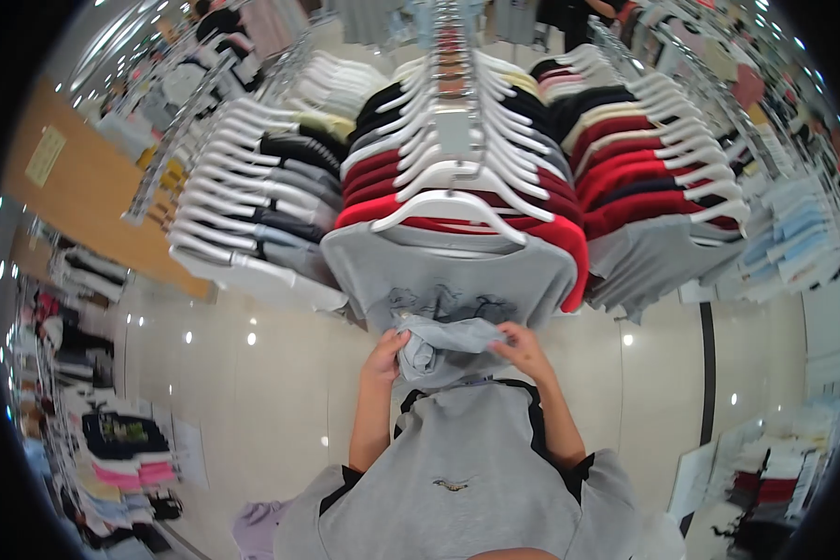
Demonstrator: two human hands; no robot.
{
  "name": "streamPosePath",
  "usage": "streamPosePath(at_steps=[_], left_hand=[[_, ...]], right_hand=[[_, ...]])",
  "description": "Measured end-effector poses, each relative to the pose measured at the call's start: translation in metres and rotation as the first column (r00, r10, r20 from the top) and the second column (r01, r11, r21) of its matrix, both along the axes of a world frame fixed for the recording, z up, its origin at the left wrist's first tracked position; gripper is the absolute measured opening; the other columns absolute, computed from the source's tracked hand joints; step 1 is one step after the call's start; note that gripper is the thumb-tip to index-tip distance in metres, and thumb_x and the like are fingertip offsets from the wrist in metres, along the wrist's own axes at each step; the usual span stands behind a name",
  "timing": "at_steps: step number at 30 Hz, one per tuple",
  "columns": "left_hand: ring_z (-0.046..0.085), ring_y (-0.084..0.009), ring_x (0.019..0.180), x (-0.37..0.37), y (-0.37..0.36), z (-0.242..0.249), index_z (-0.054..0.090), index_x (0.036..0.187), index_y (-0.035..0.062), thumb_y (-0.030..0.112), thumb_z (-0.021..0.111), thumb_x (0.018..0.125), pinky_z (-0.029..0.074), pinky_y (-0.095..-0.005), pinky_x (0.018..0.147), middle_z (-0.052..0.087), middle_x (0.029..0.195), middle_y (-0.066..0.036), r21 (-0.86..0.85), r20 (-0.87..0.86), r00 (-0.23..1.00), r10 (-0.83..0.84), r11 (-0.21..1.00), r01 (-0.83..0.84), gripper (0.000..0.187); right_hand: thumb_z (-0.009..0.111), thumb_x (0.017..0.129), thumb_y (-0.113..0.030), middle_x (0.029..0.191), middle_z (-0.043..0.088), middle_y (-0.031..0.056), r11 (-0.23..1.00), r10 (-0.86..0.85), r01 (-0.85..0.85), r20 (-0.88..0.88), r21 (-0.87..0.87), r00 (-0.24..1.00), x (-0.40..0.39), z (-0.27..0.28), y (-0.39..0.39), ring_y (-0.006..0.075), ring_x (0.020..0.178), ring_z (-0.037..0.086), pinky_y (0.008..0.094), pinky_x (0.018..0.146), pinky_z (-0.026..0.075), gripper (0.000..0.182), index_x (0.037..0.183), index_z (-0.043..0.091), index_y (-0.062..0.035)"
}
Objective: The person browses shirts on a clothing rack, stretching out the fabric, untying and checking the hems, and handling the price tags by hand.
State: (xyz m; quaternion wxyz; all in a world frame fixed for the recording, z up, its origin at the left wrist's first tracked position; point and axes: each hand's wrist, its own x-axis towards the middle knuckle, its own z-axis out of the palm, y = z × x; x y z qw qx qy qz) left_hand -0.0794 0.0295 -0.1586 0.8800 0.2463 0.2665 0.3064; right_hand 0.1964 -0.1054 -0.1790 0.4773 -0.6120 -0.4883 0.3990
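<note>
A bunched light blue-grey garment [453,334] is stretched between my two hands, in front of my chest. My left hand [385,355] is closed on its rolled, twisted end. At the other end, the fingers of my right hand [523,351] pinch the cloth. Directly behind hangs a grey shirt [364,257] with a dark print across its front, on a white hanger [453,213] at the near end of the middle rail. The bunched cloth overlaps the lower part of that shirt in this view.
Red, black and grey tops on white hangers fill the middle rail [454,65]. More clothes hang on the left [299,201] and right [644,177]. A wooden panel [103,177] stands at left, above a glossy tiled floor [252,392]. Folded stacks [126,476] lie lower left.
</note>
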Motion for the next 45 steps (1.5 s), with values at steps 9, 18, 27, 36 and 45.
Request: streamPosePath(at_steps=[9, 18, 27, 36, 45], left_hand=[[0.06, -0.0246, 0.078, -0.072, 0.04, -0.034, 0.057, 0.085, 0.0048, 0.029, 0.061, 0.088, 0.048, -0.0404, 0.076, 0.059, 0.079, -0.008, 0.153, 0.076, 0.92, 0.385, 0.907, -0.392, 0.025], [0.051, -0.0064, 0.064, -0.058, 0.03, 0.016, 0.058, 0.105, 0.0026, 0.024, 0.069, 0.085, 0.041, -0.0238, 0.057, 0.054, 0.073, 0.004, 0.554, -0.579, 0.806, 0.118, 0.783, 0.283, 0.031], [0.059, -0.0249, 0.092, 0.102, -0.046, 0.016, 0.061, 0.1, 0.0, 0.016, 0.072, 0.076, 0.045, -0.0335, 0.081, 0.062, 0.1, -0.011, 0.779, -0.627, 0.766, 0.14, 0.084, 0.622, 0.031], [0.053, -0.019, 0.065, 0.097, -0.023, 0.037, 0.06, 0.09, -0.0002, 0.017, 0.07, 0.079, 0.044, -0.0302, 0.064, 0.058, 0.073, -0.01, 0.694, -0.534, 0.84, 0.095, 0.616, 0.372, 0.023], [0.062, -0.0326, 0.067, 0.057, -0.018, 0.05, 0.062, 0.098, 0.0058, 0.008, 0.068, 0.073, 0.046, -0.0391, 0.059, 0.063, 0.073, -0.015, 0.715, -0.644, 0.535, 0.547, 0.183, 0.675, 0.026]], right_hand=[[0.069, 0.086, -0.021, 0.067, 0.049, -0.0095, 0.92, -0.301, 0.365, -0.335, 0.146, 0.893, 0.069, 0.028, -0.016, 0.0006, 0.061, 0.039, 0.0196, 0.054, 0.03, 0.021, 0.076, 0.061, -0.0056], [0.069, 0.086, -0.014, 0.067, 0.052, -0.009, 0.892, -0.329, 0.431, -0.46, 0.135, 0.825, 0.048, 0.052, -0.022, -0.0007, 0.058, 0.041, 0.0183, 0.053, 0.031, 0.012, 0.084, 0.061, -0.0058], [0.072, 0.082, -0.012, 0.055, 0.039, -0.0093, 0.928, -0.184, 0.255, -0.262, 0.271, 0.947, -0.023, 0.093, 0.013, -0.0004, 0.053, 0.034, 0.0197, 0.048, 0.027, 0.017, 0.094, 0.062, -0.0034], [0.071, 0.075, -0.019, 0.066, 0.052, 0.0094, 0.992, -0.03, -0.043, 0.542, 0.122, 0.84, -0.025, 0.051, -0.006, 0.0302, 0.059, 0.051, 0.0375, 0.061, 0.045, 0.031, 0.096, 0.06, 0.0011], [0.064, 0.071, -0.005, 0.087, 0.058, 0.0165, 0.703, -0.686, 0.488, 0.312, 0.518, 0.657, 0.041, 0.048, -0.01, 0.0348, 0.081, 0.058, 0.0379, 0.074, 0.047, 0.02, 0.086, 0.052, -0.0007]])
